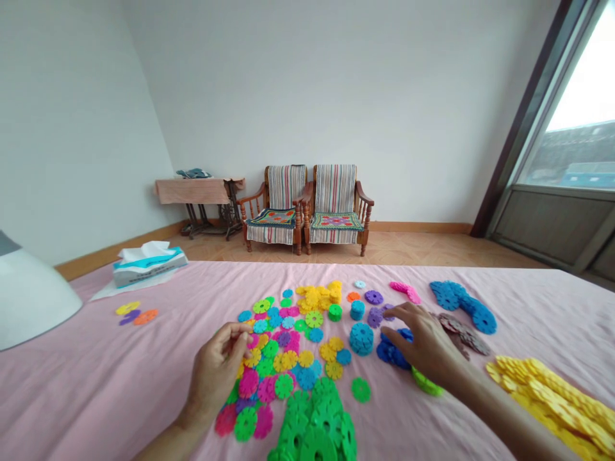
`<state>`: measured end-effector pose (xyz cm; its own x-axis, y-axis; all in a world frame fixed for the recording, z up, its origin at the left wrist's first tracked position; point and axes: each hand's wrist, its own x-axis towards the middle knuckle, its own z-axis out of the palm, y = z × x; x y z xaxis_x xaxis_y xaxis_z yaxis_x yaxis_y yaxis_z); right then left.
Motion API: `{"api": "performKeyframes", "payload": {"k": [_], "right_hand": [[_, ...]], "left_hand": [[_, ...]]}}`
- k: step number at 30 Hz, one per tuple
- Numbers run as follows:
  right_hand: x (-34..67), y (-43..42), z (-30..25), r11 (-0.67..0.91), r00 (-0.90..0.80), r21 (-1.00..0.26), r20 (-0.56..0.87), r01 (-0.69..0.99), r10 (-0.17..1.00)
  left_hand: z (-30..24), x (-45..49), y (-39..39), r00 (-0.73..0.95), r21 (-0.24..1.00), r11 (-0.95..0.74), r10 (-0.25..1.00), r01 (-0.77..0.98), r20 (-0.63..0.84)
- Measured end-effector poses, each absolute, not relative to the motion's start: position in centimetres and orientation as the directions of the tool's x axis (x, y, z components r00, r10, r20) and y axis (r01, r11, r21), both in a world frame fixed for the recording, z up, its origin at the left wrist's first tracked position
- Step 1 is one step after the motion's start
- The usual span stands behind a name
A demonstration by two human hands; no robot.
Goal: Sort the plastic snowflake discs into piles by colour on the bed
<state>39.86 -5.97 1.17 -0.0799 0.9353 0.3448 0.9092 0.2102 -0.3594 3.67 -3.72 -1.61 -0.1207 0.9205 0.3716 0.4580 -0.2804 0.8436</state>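
My left hand point(216, 368) is at the left edge of a mixed spread of notched plastic discs point(270, 349) in pink, green, yellow and blue. Its thumb and fingers are pinched together; whatever may be between them is hidden. Over the right side of the cloth, my right hand point(423, 339) has its thumb and fingers apart, fingertips beside a few purple discs point(375, 317). Below its palm lie dark blue discs point(391, 351), partly covered by the hand. A light blue stack point(361, 339) stands just left of them, and lime green discs point(426, 382) show under the wrist.
Interlocked green discs point(317, 426) lie at the near edge, and rows of yellow discs point(552, 400) at the right. Blue point(464, 304) and brown discs point(464, 333) lie beyond my right wrist. A tissue box point(150, 266) and white lamp-like object point(33, 301) are left.
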Motion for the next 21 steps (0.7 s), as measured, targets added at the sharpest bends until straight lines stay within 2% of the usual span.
{"api": "performKeyframes", "payload": {"k": [3, 7, 11, 15, 18, 21], "right_hand": [[37.3, -6.6, 2.5, 0.317, -0.135, -0.439, 0.398, 0.841, 0.908], [32.6, -6.9, 3.2, 0.452, -0.307, -0.476, 0.353, 0.754, 0.884], [28.6, -5.7, 2.5, 0.579, -0.498, -0.349, 0.298, 0.737, 0.814], [26.1, -3.7, 1.5, 0.645, -0.586, -0.270, 0.272, 0.715, 0.763], [25.0, -2.6, 0.9, 0.669, -0.616, -0.242, 0.264, 0.703, 0.742], [24.4, -2.0, 0.5, 0.688, -0.643, -0.209, 0.246, 0.695, 0.725]], "left_hand": [[-1.4, 3.8, -3.8, -0.141, 0.835, -0.290, 0.908, 0.467, 0.395], [-0.8, 3.6, -3.9, -0.171, 0.829, -0.294, 0.893, 0.476, 0.415], [-0.5, 2.6, -3.5, -0.237, 0.825, -0.280, 0.868, 0.491, 0.436], [-0.7, 1.8, -2.9, -0.288, 0.847, -0.255, 0.862, 0.467, 0.418], [-1.1, 1.8, -2.8, -0.269, 0.827, -0.264, 0.859, 0.497, 0.436], [-1.4, 2.1, -2.8, -0.180, 0.758, -0.308, 0.856, 0.575, 0.485]]}}
